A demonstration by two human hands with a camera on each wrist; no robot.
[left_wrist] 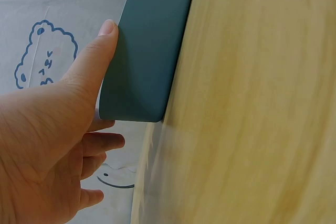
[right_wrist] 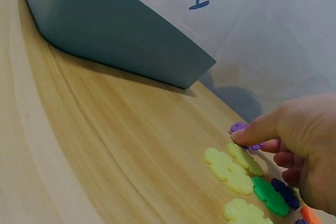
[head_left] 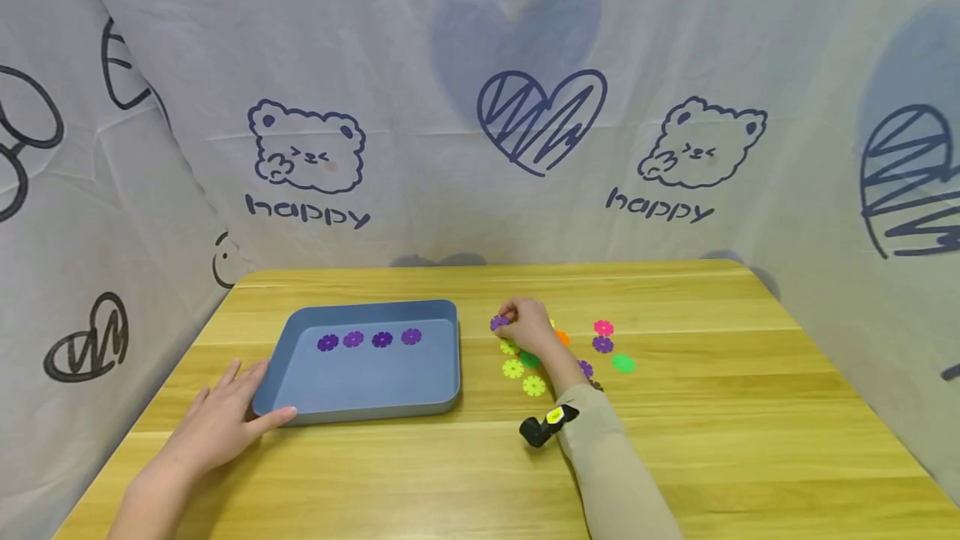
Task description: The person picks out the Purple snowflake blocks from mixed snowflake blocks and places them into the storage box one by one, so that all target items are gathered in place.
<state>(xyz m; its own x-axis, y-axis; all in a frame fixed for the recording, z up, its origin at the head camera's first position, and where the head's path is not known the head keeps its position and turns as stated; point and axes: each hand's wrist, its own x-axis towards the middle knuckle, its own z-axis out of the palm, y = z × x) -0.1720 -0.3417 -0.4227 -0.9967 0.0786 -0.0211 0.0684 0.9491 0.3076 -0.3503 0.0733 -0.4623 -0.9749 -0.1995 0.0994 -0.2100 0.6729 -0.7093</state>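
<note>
My right hand [head_left: 527,328] pinches a purple flower-shaped plastic disc [right_wrist: 239,127] between thumb and fingertips, just over the loose discs at the table's middle. Below it, in the right wrist view, lie yellow discs [right_wrist: 231,170] and a green disc [right_wrist: 270,196]. A blue-grey rectangular tray [head_left: 360,417] stands on the left part of the table. Several purple discs [head_left: 382,340] form a row inside it. My left hand [head_left: 225,419] rests at the tray's near left corner, its thumb [left_wrist: 100,51] against the rim and its other fingers extended along the side.
More discs are spread to the right of my right hand, among them a pink disc [head_left: 603,327], a purple one [head_left: 602,345] and a green one [head_left: 623,363]. Behind the wooden table [head_left: 750,440] hangs a printed white cloth [head_left: 420,182]. A small black camera [head_left: 536,432] sits at my right wrist.
</note>
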